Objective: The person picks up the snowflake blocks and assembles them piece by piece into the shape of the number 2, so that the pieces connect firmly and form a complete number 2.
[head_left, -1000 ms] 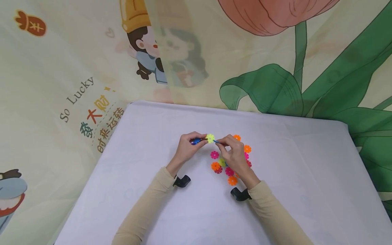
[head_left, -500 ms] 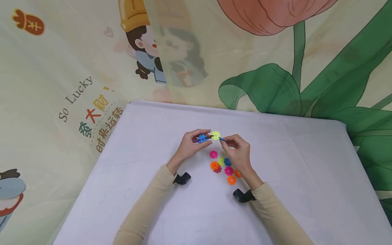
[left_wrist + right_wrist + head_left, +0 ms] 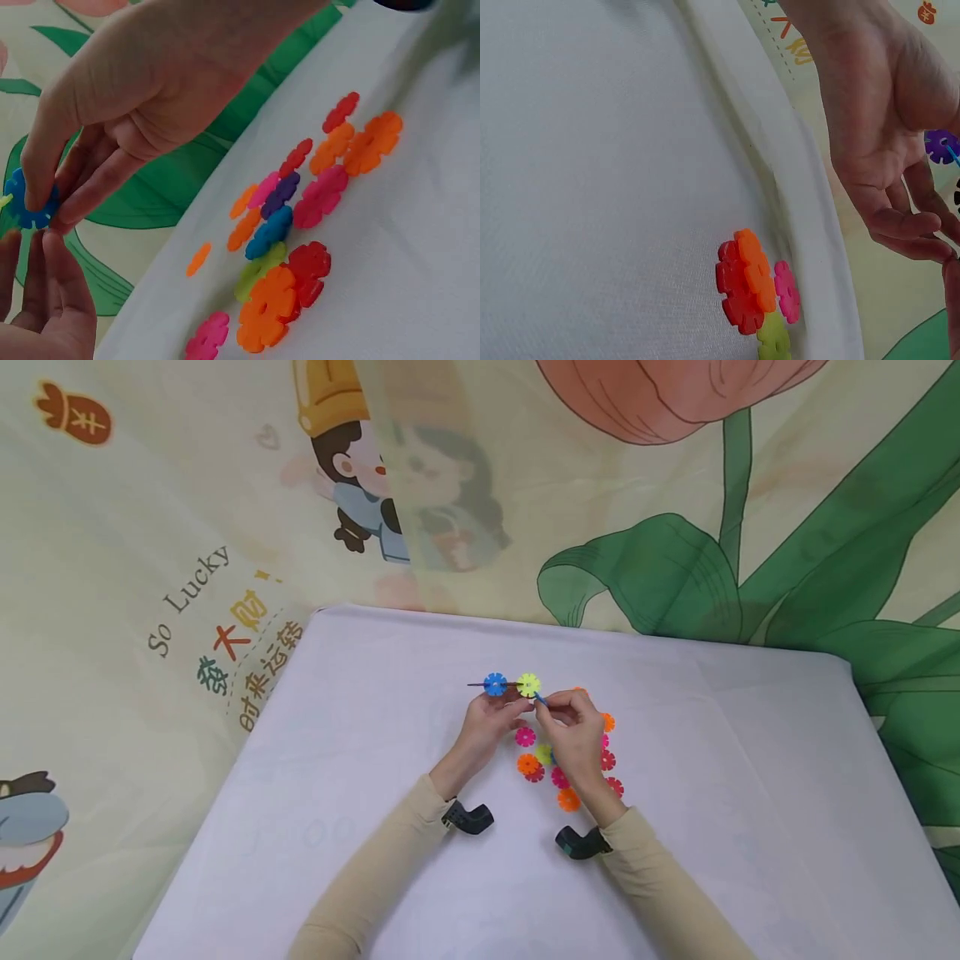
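Observation:
A short chain of interlocking flower discs is held up above the white table. In the head view it runs from a disc seen edge-on at the left, through a blue disc and a dark edge-on disc, to a yellow disc. My right hand pinches another blue disc at the chain's right end between thumb and fingers. My left hand is below the chain, curled fingertips right at that blue disc's lower edge. In the right wrist view a purple disc shows beside the left palm.
Loose flower discs lie on the white table below the hands, including a pink disc, an orange disc and a red disc. Several overlap. A printed cloth hangs behind the table's far edge.
My left hand has shifted from the chain's left part to below its right end, uncovering the left discs. The chain has risen slightly. My right hand keeps its pinch on the end blue disc.

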{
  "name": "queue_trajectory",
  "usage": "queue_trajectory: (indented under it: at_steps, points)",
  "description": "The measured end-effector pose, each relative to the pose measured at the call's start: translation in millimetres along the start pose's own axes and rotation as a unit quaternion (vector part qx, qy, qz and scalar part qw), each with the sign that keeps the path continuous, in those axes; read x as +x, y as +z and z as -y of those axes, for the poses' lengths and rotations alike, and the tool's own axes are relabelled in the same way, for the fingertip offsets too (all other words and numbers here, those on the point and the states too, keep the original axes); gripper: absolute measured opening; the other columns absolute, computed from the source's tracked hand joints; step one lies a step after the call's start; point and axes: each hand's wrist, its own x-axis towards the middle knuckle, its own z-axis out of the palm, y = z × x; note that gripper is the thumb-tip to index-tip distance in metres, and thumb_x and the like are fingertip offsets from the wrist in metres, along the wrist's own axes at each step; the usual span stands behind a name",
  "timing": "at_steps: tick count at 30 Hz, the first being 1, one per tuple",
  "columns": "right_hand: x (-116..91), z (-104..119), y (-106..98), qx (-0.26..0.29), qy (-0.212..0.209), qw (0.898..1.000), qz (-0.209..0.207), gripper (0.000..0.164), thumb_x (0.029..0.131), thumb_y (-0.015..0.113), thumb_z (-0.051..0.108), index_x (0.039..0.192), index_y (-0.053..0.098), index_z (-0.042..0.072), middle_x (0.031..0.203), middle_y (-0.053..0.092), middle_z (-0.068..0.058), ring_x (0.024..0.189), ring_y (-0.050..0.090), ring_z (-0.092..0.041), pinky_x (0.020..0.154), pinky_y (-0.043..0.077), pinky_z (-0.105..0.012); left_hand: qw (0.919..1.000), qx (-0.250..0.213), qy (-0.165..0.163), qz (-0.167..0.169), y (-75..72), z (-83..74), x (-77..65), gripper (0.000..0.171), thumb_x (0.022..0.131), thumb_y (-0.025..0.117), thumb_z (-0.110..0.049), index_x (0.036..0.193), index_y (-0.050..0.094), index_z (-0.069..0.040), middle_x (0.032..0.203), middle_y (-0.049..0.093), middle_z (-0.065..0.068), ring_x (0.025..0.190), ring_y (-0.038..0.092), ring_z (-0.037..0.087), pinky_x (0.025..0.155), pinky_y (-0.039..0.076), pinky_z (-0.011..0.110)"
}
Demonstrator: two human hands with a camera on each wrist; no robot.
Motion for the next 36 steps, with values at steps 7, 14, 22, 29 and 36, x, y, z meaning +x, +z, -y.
queue_trajectory:
  at_steps: [7,14,22,29,36]
  points:
    - [-3,-12,5,-0.029,-0.019,0.999,0.023,0.010,0.081,0.071,-0.014,0.088,0.063,-0.015,0.087,0.062,-0.027,0.080,0.066,-0.037,0.077,0.058,-0.031,0.9963,-0.031,-0.027,-0.075,7.7,-2.5,2.3,0.004,0.095,0.063,-0.005,0.099,0.065,-0.004,0.089,0.070,-0.002,0.086,0.068,0.012,0.077,0.055,0.025]
    - [-4,-40,2,-0.037,0.009,0.996,0.075,0.020,0.081,0.079,0.001,0.097,0.068,-0.004,0.094,0.064,-0.016,0.087,0.068,-0.029,0.079,0.058,-0.039,0.9958,-0.030,-0.030,-0.081,7.4,-5.6,3.3,0.007,0.094,0.063,-0.002,0.095,0.069,0.003,0.085,0.068,0.000,0.081,0.065,0.012,0.076,0.055,0.023]
    - [10,-47,-17,-0.222,0.093,0.942,0.234,0.032,0.084,0.080,0.019,0.109,0.070,0.003,0.095,0.062,-0.009,0.080,0.061,-0.021,0.070,0.054,-0.028,0.9949,-0.006,-0.027,-0.097,1.7,-9.0,5.5,0.010,0.094,0.064,-0.004,0.098,0.066,0.004,0.091,0.069,0.002,0.086,0.067,0.013,0.084,0.057,0.033]
    - [9,-54,-1,-0.374,0.133,0.857,0.329,0.040,0.083,0.080,0.028,0.115,0.073,0.005,0.094,0.052,-0.008,0.081,0.051,-0.018,0.063,0.049,-0.027,0.9944,0.039,-0.014,-0.097,-4.5,-9.5,7.2,0.024,0.095,0.066,-0.009,0.112,0.064,0.007,0.105,0.071,0.010,0.093,0.069,0.017,0.088,0.055,0.036]
    - [11,-52,0,-0.376,0.153,0.861,0.307,0.029,0.079,0.084,0.024,0.098,0.075,0.005,0.094,0.054,-0.009,0.080,0.052,-0.020,0.064,0.049,-0.030,0.9937,0.035,-0.012,-0.105,-5.3,-11.3,9.6,0.022,0.094,0.066,-0.009,0.109,0.064,0.007,0.103,0.071,0.010,0.093,0.069,0.018,0.086,0.056,0.035]
